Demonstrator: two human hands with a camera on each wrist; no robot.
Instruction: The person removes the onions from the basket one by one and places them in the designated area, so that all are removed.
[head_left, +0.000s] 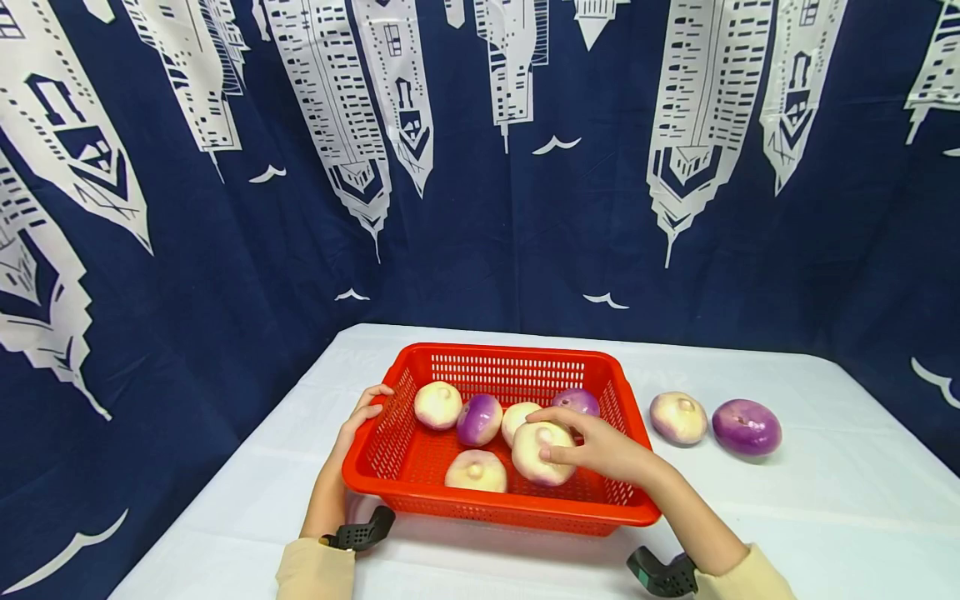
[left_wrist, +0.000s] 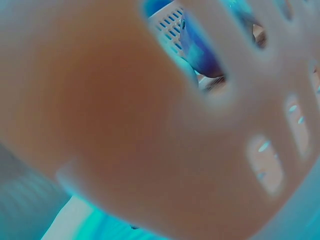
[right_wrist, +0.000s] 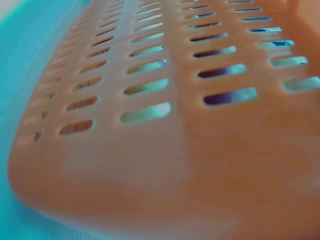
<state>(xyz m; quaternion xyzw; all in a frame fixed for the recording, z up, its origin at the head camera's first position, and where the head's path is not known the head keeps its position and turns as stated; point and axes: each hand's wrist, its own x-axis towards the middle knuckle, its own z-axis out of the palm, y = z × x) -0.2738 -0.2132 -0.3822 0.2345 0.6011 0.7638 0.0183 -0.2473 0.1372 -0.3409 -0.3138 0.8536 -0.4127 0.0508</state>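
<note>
While the left hand (head_left: 358,423) curled its fingers over the left rim of the red basket (head_left: 501,508) on the white tabletop (head_left: 825,517), the right hand (head_left: 600,448) gripped a pale turnip (head_left: 536,458) inside the basket, near its front wall. Four more turnips lay in the basket beside it. Right of the basket, a pale turnip (head_left: 677,417) and a purple turnip (head_left: 746,427) rested on the tabletop, just apart.

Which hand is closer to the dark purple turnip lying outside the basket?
The right hand. It rests on a pale turnip inside the red basket, on the side nearer the purple turnip. The left hand grips the basket's far rim.
</note>
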